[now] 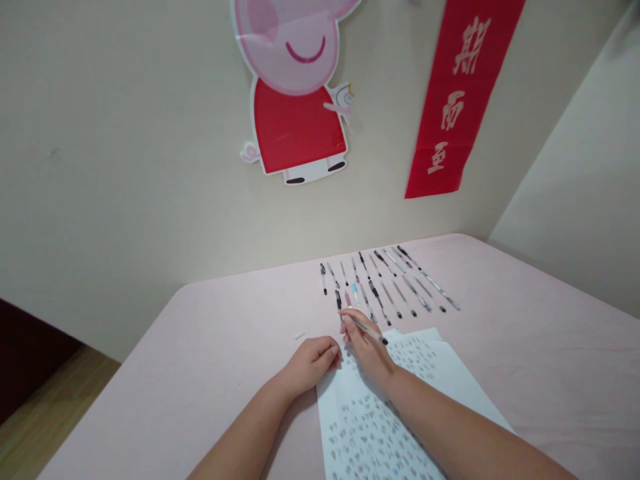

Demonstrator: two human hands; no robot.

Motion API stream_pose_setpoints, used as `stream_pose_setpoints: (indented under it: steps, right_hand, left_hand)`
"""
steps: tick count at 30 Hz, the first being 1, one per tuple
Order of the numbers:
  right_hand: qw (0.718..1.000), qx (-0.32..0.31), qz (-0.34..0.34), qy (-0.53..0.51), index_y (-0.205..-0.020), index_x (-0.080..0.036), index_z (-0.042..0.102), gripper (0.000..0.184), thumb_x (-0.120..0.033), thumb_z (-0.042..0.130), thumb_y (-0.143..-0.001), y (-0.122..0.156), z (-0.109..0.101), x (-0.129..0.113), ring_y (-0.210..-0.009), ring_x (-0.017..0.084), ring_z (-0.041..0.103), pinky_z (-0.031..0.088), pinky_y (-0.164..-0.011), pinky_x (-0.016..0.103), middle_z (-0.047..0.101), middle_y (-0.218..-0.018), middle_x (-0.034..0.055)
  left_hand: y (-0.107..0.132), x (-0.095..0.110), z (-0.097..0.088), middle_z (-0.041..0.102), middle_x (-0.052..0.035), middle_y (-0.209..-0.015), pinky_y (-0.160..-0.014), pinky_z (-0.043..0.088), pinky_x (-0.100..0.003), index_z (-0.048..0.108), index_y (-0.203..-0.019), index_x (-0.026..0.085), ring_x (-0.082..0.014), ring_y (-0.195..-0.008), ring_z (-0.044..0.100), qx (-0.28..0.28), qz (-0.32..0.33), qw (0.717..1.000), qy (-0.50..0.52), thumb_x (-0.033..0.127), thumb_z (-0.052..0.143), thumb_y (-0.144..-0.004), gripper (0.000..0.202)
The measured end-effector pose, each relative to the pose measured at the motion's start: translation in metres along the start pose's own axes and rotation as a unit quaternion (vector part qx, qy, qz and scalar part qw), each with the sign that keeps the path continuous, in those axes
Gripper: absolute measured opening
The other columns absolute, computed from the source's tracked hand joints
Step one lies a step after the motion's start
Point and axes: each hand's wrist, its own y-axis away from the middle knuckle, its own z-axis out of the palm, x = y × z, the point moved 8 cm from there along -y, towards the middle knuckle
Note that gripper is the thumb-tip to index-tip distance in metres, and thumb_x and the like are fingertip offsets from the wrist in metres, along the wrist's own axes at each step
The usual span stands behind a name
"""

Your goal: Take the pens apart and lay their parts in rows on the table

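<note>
My right hand (367, 350) holds a slim clear pen (370, 331) with a dark end, its shaft slanting back over the hand. The hand rests at the upper part of a white sheet (333, 393) covered in rows of small dark handwriting. Beside it, my left hand (313, 363) lies with its fingers curled in, against the upper left edge of the paper. I see nothing in those fingers. The pen's tip is too small to make out among the fingers.
Beyond my hands, several pens (397, 298) lie in two slanting rows on the pink tabletop (225, 353). A small white piece (299, 335) lies left of the paper. A cartoon pig cutout (300, 127) and a red banner (445, 120) hang on the wall behind.
</note>
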Motion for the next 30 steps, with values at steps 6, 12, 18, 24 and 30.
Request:
stream_pose_setpoints:
  steps: [6,12,18,24,30]
  right_hand:
    - [0.999,-0.014,0.033,-0.024,-0.082,-0.016,0.065,0.047,-0.056,0.041,-0.088,-0.002,-0.003,0.005,-0.055,0.013,0.052,0.043,-0.053,0.026,0.057,-0.062,0.0019]
    - [0.989,-0.110,0.088,-0.044,-0.072,-0.016,0.060,0.039,-0.052,0.049,-0.083,0.020,0.001,0.010,-0.049,0.012,0.048,0.038,-0.049,0.024,0.053,-0.054,-0.0008]
    - [0.982,-0.158,0.102,0.028,-0.071,-0.019,0.057,0.009,-0.026,0.054,-0.076,0.052,-0.011,0.019,-0.049,0.010,0.041,0.032,-0.046,0.022,0.047,-0.054,-0.0044]
    - [0.977,-0.170,0.073,0.102,-0.070,-0.021,0.055,0.008,-0.015,0.050,-0.071,0.059,-0.023,0.015,-0.055,0.012,0.044,0.033,-0.050,0.022,0.050,-0.060,-0.0031]
    - [0.965,-0.181,0.031,0.189,-0.064,-0.021,0.056,0.011,-0.013,0.049,-0.068,0.056,-0.024,0.005,-0.051,0.012,0.043,0.031,-0.050,0.024,0.048,-0.054,-0.0040]
  left_hand:
    - [0.000,0.004,-0.001,0.061,0.0001,-0.063,-0.060,0.039,-0.021,0.062,-0.069,0.017,-0.0122,-0.060,0.054,-0.014,0.003,0.997,-0.070,0.023,0.042,-0.082,0.024]
    - [-0.001,-0.001,-0.002,0.061,-0.0001,-0.064,-0.060,0.038,-0.021,0.062,-0.070,0.017,-0.0118,-0.060,0.053,-0.012,0.007,0.997,-0.081,0.025,0.042,-0.083,0.026]
    - [-0.002,-0.005,-0.002,0.059,0.0003,-0.062,-0.059,0.037,-0.020,0.064,-0.070,0.017,-0.0116,-0.060,0.051,-0.006,0.003,0.996,-0.089,0.029,0.042,-0.084,0.029]
    - [-0.002,-0.006,-0.002,0.060,-0.0001,-0.063,-0.059,0.037,-0.021,0.064,-0.071,0.017,-0.0120,-0.059,0.052,-0.010,0.000,0.996,-0.092,0.031,0.042,-0.085,0.030]
    - [-0.002,-0.003,-0.002,0.061,-0.0004,-0.064,-0.060,0.037,-0.022,0.063,-0.070,0.017,-0.0123,-0.060,0.053,-0.010,-0.002,0.995,-0.097,0.030,0.042,-0.085,0.030]
